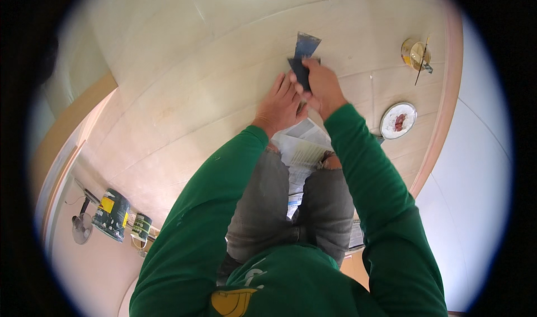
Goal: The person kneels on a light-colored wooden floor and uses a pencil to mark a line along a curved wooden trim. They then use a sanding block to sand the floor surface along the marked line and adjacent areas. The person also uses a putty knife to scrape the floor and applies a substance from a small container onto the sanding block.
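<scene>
My right hand [324,86] is closed, its thumb pressed on a putty knife [307,45] with a blue-grey blade that flares away from me. A dark flat piece [300,75] overlaps the knife under the same hand; whether it is a second blade or part of the handle I cannot tell. My left hand [281,105] lies just left of it, fingers stretched out and their tips beside the dark piece. Where the two hands meet, the fingers are partly hidden. Below them, sheets of newspaper [302,149] lie between my knees.
To the right sits a round lid [407,111] with white paste and a reddish smear. Farther off stands an open can [407,53] with a thin brush [420,65] across it. At left are a dark paint bucket [112,215] and a smaller can [141,226], beyond a wooden edge [78,124].
</scene>
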Tool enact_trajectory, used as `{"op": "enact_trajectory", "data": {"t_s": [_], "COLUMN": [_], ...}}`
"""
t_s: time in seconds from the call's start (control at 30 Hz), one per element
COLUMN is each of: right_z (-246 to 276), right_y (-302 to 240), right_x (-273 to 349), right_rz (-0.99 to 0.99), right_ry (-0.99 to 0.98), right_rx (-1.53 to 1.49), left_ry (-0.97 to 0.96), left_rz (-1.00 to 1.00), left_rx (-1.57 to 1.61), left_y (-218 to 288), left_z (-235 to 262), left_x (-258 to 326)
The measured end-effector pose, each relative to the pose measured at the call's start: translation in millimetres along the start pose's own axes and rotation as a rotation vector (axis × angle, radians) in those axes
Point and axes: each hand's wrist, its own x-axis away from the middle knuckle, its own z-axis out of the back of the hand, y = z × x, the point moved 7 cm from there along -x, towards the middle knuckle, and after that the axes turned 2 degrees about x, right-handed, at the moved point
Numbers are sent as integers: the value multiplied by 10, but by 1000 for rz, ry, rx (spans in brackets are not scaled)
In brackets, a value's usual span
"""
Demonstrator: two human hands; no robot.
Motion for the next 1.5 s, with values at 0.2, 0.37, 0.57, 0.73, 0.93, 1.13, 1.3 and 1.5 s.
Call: {"op": "enact_trajectory", "data": {"t_s": [0.2,0.37,0.57,0.73,0.93,1.13,1.3,1.5], "right_z": [-11,382,1397,1728,1746,919,793,1320], "right_y": [-827,-905,267,723,-52,-1245,-970,46], "right_x": [-285,-79,745,1301,1280,1128,754,1478], "right_rz": [213,318,356,393,995,1055,1133,944], "right_ry": [-41,-103,207,237,583,785,738,491], "right_rx": [-187,-100,79,135,954,1490,1909,1614], "left_ry": [-10,-1,51,129,326,234,219,242], "left_rz": [34,51,22,179,567,600,506,502], "left_rx": [45,51,35,92,-60,-74,-43,1], "left_y": [38,27,107,46,-62,-97,-69,-151], "left_z": [82,83,180,289,458,461,441,582], "left_x": [-65,12,-15,-29,-211,-154,-196,-195]}}
